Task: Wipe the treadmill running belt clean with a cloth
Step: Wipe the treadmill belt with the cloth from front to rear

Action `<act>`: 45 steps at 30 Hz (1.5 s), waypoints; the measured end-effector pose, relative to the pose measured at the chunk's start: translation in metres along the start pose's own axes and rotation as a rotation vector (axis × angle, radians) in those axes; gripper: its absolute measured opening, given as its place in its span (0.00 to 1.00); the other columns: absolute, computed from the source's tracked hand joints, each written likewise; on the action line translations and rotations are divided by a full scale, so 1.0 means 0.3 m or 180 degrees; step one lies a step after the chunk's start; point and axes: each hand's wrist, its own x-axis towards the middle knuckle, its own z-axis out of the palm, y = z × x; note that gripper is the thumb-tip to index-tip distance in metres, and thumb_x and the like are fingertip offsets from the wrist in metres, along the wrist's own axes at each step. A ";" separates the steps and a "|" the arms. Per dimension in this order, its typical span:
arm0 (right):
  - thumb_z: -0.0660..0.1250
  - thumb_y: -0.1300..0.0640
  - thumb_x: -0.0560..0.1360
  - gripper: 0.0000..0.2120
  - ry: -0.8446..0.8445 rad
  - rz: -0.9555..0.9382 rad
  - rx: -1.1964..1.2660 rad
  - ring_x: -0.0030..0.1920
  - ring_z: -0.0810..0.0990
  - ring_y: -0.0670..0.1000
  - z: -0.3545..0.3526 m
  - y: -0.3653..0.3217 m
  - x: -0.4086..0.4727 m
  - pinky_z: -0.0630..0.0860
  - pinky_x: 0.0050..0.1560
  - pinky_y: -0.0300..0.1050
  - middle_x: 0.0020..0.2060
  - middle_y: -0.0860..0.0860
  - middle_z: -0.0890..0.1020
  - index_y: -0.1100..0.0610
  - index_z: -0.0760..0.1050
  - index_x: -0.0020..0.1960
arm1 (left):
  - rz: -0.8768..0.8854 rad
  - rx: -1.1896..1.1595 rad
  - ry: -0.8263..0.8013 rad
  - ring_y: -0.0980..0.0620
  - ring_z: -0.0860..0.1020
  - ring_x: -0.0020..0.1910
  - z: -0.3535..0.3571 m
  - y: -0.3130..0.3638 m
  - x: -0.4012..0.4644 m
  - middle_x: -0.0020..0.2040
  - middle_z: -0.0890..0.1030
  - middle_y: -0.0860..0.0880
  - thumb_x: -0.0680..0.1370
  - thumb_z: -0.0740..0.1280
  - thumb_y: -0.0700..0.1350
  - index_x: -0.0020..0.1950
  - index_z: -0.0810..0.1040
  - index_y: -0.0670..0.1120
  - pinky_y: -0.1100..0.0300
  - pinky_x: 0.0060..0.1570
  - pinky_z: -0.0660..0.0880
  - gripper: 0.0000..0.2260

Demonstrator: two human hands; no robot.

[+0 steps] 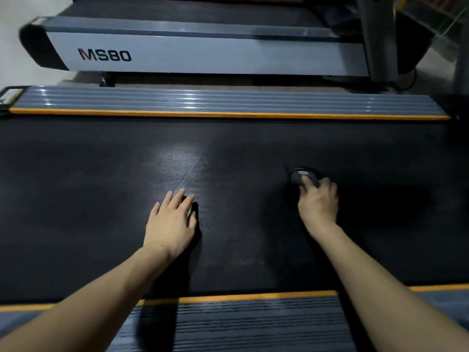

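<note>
Left hand (171,224) flat, released, palm on black running belt (76,199). Right hand (317,199) grasping small dark object (302,175), identity unclear, touching belt.

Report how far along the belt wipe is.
Done: nothing can be confirmed; the running belt shows a pale hazy patch beyond the left hand.
In hand: the right hand presses a small dark object onto the belt; whether it is the cloth is unclear. The left hand lies flat, open, holding nothing.
Left: the hazy patch and, by appearance, most of the belt.
</note>
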 end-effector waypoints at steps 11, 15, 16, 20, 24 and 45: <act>0.68 0.51 0.75 0.14 -0.0197 -0.0851 0.0764 0.51 0.71 0.58 0.028 -0.683 -0.218 0.73 0.47 0.54 0.51 0.54 0.72 0.43 0.76 0.61 | -0.0154 0.0099 0.0036 0.49 0.52 0.82 -0.035 -0.073 -0.029 0.82 0.57 0.52 0.84 0.54 0.54 0.80 0.62 0.56 0.49 0.79 0.52 0.23; 0.70 0.51 0.74 0.15 -0.0098 -0.1037 0.0357 0.46 0.73 0.60 0.020 -0.332 -0.119 0.73 0.39 0.51 0.48 0.56 0.74 0.46 0.78 0.60 | -0.0078 0.0096 0.0045 0.47 0.53 0.82 -0.021 -0.079 -0.027 0.82 0.58 0.51 0.83 0.55 0.53 0.79 0.63 0.55 0.48 0.78 0.53 0.23; 0.69 0.50 0.75 0.14 -0.0046 -0.0734 0.0252 0.46 0.73 0.61 0.014 -0.214 -0.085 0.74 0.39 0.51 0.48 0.57 0.74 0.47 0.78 0.60 | -0.0070 0.0077 0.0029 0.47 0.54 0.82 -0.014 -0.074 -0.024 0.82 0.59 0.51 0.83 0.55 0.53 0.79 0.63 0.55 0.49 0.78 0.53 0.22; 0.66 0.52 0.78 0.15 0.0010 0.0250 -0.0160 0.53 0.72 0.65 -0.016 0.023 -0.028 0.74 0.49 0.57 0.55 0.62 0.73 0.50 0.77 0.64 | 0.0011 0.0076 0.0028 0.47 0.55 0.81 0.014 -0.048 -0.023 0.81 0.60 0.52 0.83 0.56 0.53 0.77 0.65 0.55 0.49 0.77 0.54 0.21; 0.62 0.55 0.78 0.17 -0.0078 0.0665 0.0228 0.58 0.70 0.65 0.006 -0.255 -0.086 0.71 0.55 0.59 0.60 0.62 0.71 0.51 0.75 0.66 | -0.0043 0.0028 0.0040 0.46 0.55 0.81 0.019 -0.047 -0.025 0.81 0.60 0.51 0.83 0.56 0.53 0.77 0.65 0.54 0.49 0.77 0.54 0.21; 0.66 0.55 0.75 0.15 -0.0175 -0.0021 0.0461 0.50 0.71 0.61 0.020 -0.490 -0.265 0.73 0.47 0.56 0.51 0.56 0.72 0.45 0.75 0.62 | 0.0009 0.0044 -0.0003 0.45 0.55 0.81 0.047 -0.020 -0.110 0.80 0.61 0.50 0.82 0.56 0.51 0.74 0.67 0.55 0.48 0.77 0.55 0.19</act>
